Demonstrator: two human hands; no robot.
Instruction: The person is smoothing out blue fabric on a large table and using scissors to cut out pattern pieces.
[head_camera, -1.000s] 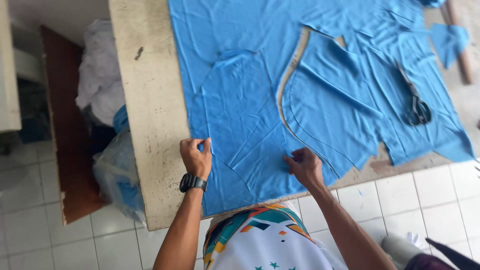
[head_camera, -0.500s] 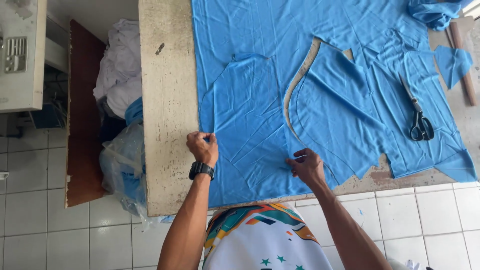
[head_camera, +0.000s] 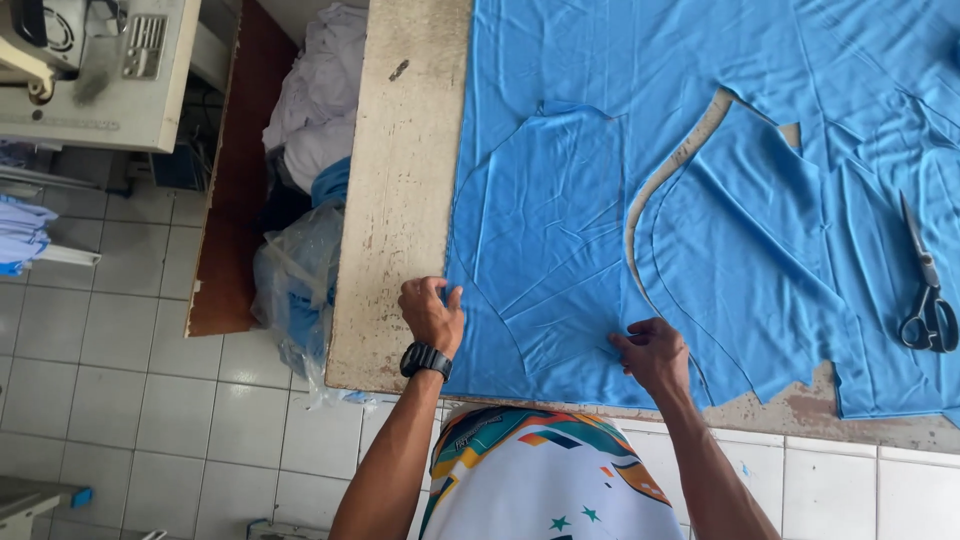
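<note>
Blue fabric (head_camera: 700, 180), creased, cut in curves, spread flat

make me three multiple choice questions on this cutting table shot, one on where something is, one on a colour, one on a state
1. Where do the scissors lie?
A. on the floor tiles
B. on the blue fabric at the far right
C. in the left hand

2. What colour is the watch on the left wrist?
A. black
B. red
C. white

3. How is the right hand placed?
A. raised clear of the table
B. fingertips pressed on the fabric
C. closed round the scissors

Answers: 1 B, they rest on the cloth near the picture's right edge. 2 A, the band and face are dark black. 3 B, the fingers touch the cloth beside a curved cut, while the left hand grips its left edge.
</note>
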